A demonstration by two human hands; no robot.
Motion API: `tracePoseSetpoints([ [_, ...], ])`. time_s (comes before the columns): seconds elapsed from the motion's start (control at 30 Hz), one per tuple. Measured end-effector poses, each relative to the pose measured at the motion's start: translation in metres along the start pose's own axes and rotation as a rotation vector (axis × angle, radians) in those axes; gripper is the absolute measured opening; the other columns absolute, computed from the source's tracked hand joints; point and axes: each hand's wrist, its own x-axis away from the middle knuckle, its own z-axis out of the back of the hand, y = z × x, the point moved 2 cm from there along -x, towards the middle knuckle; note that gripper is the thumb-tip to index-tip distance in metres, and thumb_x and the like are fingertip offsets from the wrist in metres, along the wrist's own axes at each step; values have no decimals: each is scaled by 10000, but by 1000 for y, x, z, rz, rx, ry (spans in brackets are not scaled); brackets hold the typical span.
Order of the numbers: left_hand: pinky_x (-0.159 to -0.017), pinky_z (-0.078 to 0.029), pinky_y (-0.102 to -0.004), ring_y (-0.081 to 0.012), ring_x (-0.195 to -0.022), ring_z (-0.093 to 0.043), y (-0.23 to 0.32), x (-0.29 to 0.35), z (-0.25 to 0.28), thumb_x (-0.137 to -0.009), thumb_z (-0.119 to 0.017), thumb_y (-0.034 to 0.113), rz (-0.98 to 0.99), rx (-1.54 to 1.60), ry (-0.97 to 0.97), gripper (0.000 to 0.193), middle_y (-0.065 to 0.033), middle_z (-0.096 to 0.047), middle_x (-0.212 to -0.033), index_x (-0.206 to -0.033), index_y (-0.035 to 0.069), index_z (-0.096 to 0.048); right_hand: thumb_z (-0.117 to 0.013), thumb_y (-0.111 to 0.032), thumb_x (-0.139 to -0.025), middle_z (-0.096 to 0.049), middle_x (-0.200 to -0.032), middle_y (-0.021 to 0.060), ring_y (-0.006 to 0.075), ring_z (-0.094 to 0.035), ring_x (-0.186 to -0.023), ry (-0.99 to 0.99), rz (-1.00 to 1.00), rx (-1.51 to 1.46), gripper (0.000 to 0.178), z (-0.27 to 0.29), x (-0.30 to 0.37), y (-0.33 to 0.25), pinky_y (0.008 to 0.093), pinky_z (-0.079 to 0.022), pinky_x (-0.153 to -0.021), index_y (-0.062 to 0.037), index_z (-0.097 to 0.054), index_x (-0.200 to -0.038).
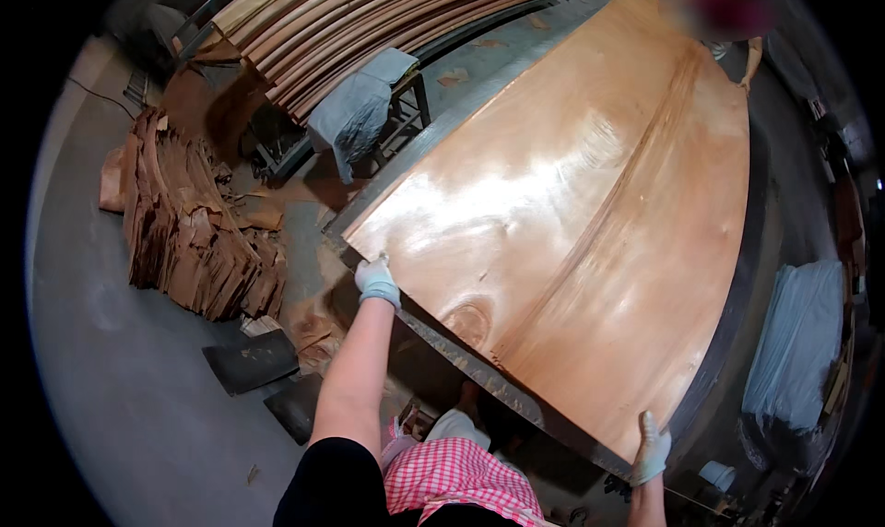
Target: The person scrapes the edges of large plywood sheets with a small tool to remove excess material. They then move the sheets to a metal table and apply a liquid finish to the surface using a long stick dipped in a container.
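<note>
A large, glossy reddish-brown sheet of wood veneer (pixel 553 223) lies over a dark-edged worktable (pixel 479 370) in front of me, with a streaked darker band running along its length. My left hand (pixel 376 282), in a pale glove, is closed on the sheet's near left corner. At the near right corner, my gloved right hand (pixel 651 451) grips the edge, its upper fingers lying along the side. What the sheet rests on underneath is mostly hidden. Across the far end, another person's hand (pixel 745 82) is at the sheet's right edge.
A tall stack of curved-looking wood sheets (pixel 387 29) stands at the back left, beside a stool draped with grey cloth (pixel 364 103). Broken veneer scraps (pixel 194 223) are piled on the left floor, near dark flat pieces (pixel 251 361). A plastic-wrapped bundle (pixel 795 343) stands at right.
</note>
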Motion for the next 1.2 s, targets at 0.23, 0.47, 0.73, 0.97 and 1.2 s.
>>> tracePoseSetpoints([
  [0.23, -919, -446, -410, -341, -1020, -601, 5, -93, 48, -864, -644, 437, -67, -427, 7, 552, -227, -629, -1138, -1080, -70, -618, -709, -165, -868, -558, -1250, 102, 185, -532, -1124, -122, -36, -145, 535, -46, 30, 59, 334, -425, -990, 34, -470, -1303],
  [0.47, -893, -468, -367, -283, -1019, -599, 19, -14, 24, -863, -677, 253, -427, -262, 73, 468, -160, -636, -1078, -1223, -16, -549, -688, -256, -839, -461, -1353, 257, 369, -457, -1247, 17, -105, 895, 652, 0, -28, 159, 391, -356, -1061, 86, -422, -1327],
  [0.73, -880, -479, -434, -365, -999, -621, -37, 192, -26, -720, -736, 497, -777, -979, -552, 742, -218, -650, -1065, -1218, -19, -547, -644, -178, -834, -417, -1406, 250, 366, -396, -1315, -114, 421, 812, 601, -65, -25, 121, 422, -308, -1107, 43, -433, -1352],
  [0.97, -629, -517, -390, -259, -677, -658, -19, 205, -32, -766, -739, 327, -708, -1032, -952, 344, -114, -684, -731, -827, -6, -679, -723, -492, -763, -428, -1393, 264, 415, -402, -1299, -581, 457, 900, 922, -130, 19, 94, 443, -318, -1097, 52, -344, -1403],
  [1.2, -426, -428, -236, -91, -487, -540, 24, 361, -30, -842, -711, 164, -182, -497, -1348, 167, -30, -611, -630, -834, 9, -647, -540, -343, -932, -539, -1266, 147, 284, -519, -1182, -395, -157, -833, 516, -170, 44, 133, 408, -422, -1010, -11, -462, -1320],
])
